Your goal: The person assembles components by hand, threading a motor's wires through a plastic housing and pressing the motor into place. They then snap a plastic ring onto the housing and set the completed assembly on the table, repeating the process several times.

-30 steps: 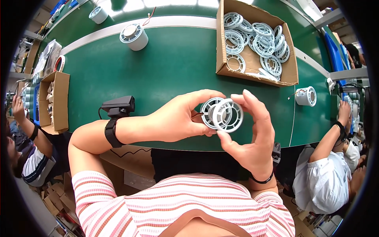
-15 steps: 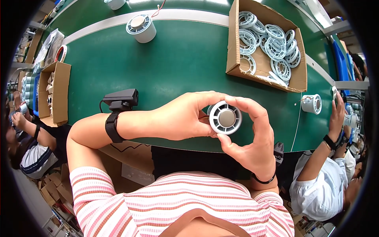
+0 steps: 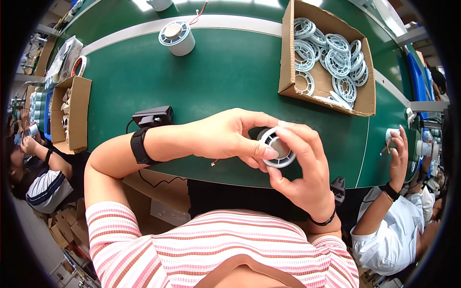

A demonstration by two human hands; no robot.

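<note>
Both my hands hold a small white cylindrical housing [image 3: 280, 146] with a spoked ring and a round grey centre, just above the table's near edge. My left hand [image 3: 230, 137] grips it from the left, its thumb laid across the face. From the other side, my right hand [image 3: 307, 161] has its fingers on the rim and face, with the thumb at the lower edge. A thin red wire end [image 3: 214, 163] with a small plug shows below my left hand. The housing's rear is hidden by my fingers.
A cardboard box [image 3: 286, 57] of pale blue spoked rings stands at the far right. Another white housing [image 3: 181, 44] with a wire sits at the far left. A black device [image 3: 152, 116] lies beside my left wrist. Left is a smaller box [image 3: 79, 115]. A co-worker's hand [image 3: 397, 158] holds a similar housing.
My left thumb has moved onto the housing's face, and my right fingers have closed in over its rim. The wire end now shows below my left hand. The co-worker's hand has taken hold of a housing.
</note>
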